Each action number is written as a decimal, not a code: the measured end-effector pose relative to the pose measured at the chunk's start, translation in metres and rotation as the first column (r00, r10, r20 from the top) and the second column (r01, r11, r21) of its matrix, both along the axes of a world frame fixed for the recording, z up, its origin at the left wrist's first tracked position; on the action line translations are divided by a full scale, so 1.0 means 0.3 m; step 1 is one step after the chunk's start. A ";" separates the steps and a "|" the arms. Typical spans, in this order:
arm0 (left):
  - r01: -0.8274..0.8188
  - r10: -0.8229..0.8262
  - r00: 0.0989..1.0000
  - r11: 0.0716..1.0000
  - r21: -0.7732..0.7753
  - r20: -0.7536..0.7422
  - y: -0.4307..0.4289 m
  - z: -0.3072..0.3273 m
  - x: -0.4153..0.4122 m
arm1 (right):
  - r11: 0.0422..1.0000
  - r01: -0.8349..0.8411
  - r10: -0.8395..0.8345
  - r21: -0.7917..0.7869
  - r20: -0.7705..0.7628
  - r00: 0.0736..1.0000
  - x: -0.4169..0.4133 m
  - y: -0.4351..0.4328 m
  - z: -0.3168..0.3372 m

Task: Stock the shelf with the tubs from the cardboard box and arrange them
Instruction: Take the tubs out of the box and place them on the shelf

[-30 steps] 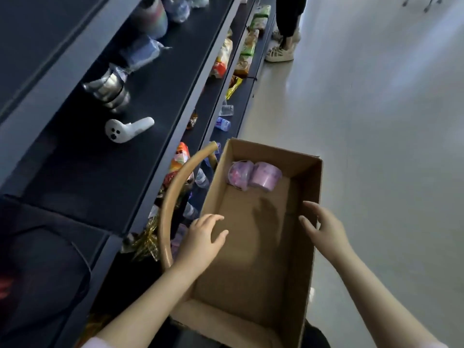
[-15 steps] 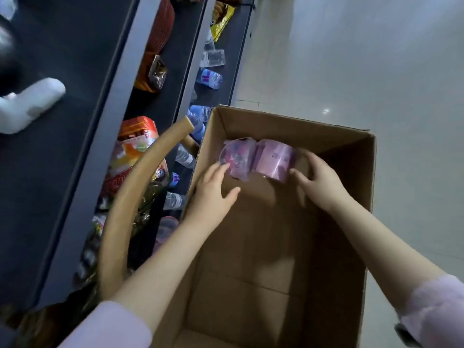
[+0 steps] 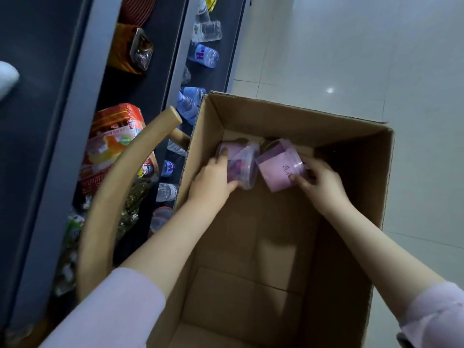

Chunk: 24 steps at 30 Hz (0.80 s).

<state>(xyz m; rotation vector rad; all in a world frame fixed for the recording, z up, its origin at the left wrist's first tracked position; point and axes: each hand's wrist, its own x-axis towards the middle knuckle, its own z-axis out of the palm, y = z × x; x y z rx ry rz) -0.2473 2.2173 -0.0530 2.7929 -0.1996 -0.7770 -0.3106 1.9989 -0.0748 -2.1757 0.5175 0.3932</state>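
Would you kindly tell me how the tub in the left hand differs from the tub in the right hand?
The left tub turns a clear end toward the camera, showing dark purple contents; the right tub shows a pale pink label with handwriting. The left tub, gripped by the left hand, lies nearer the shelf-side wall; the right tub, gripped by the right hand, lies nearer the middle. Both are small, round, tilted tubs at the far end of the cardboard box.

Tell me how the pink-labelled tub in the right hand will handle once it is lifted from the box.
Probably light: the right hand grips the tub alone, with thumb and fingers. Likely stiff, since its clear plastic wall shows no denting under that grip. Apt to roll if let go: it is round and tilted over in the cardboard box.
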 end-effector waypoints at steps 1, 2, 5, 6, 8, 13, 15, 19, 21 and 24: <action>0.000 0.000 1.000 1.000 0.000 0.011 0.002 0.004 -0.006 | 1.000 0.011 -0.012 0.025 0.010 1.000 -0.007 0.002 0.003; 0.012 -0.013 0.999 1.000 0.011 0.049 0.004 0.008 -0.009 | 0.999 0.025 -0.025 0.035 0.010 1.000 -0.014 0.004 0.003; 0.035 -0.038 0.994 0.999 0.038 0.104 0.002 0.019 -0.009 | 0.997 0.080 -0.080 0.022 -0.011 0.997 -0.042 0.012 0.003; 0.048 -0.051 0.996 0.998 0.041 0.075 0.001 0.017 -0.009 | 0.995 0.100 -0.099 0.019 -0.016 0.995 -0.055 0.015 0.005; 0.076 -0.076 0.997 0.996 0.053 0.015 0.001 0.005 -0.012 | 0.990 0.143 -0.143 0.015 -0.037 0.989 -0.084 0.016 0.009; 0.061 -0.066 0.982 0.998 -0.031 -0.176 0.022 -0.022 -0.040 | 0.968 0.242 -0.238 0.061 -0.070 0.969 -0.143 0.015 0.005; 0.043 -0.066 0.968 0.994 -0.099 -0.242 0.036 -0.034 -0.063 | 0.959 0.268 -0.261 0.087 -0.081 0.962 -0.158 0.018 0.009; -0.038 -0.014 0.967 0.980 -0.198 -0.255 0.070 -0.055 -0.092 | 0.947 0.294 -0.284 0.129 -0.095 0.954 -0.179 0.018 0.011; 0.042 -0.059 0.990 0.991 -0.128 -0.131 0.085 -0.053 -0.102 | 0.950 0.283 -0.272 0.131 -0.096 0.957 -0.183 0.023 0.013; 0.127 -0.129 0.991 0.987 -0.098 -0.015 0.094 -0.039 -0.130 | 0.958 0.258 -0.251 0.123 -0.073 0.965 -0.195 0.038 0.041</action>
